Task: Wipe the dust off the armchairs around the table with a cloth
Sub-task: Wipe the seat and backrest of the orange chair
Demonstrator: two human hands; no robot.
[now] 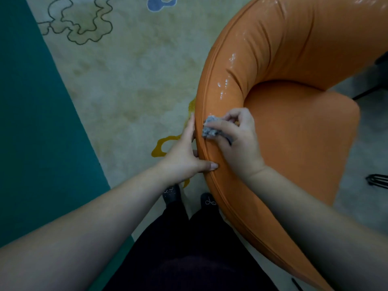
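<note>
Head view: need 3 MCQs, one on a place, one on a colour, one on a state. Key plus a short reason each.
1. Where is the cloth?
A. on the rug
B. on the curved top edge of the armchair back
C. on the seat cushion

2. What colour is the armchair?
A. orange
B. green
C. black

3. What is the left hand doing?
A. holding the cloth
B. hanging free
C. resting against the outer side of the backrest, thumb on the seam

Key:
1 B, the right hand presses the bunched grey cloth on the backrest rim.
2 A, back and seat are both orange.
3 C, its straight fingers lie along the chair's outer side.
</note>
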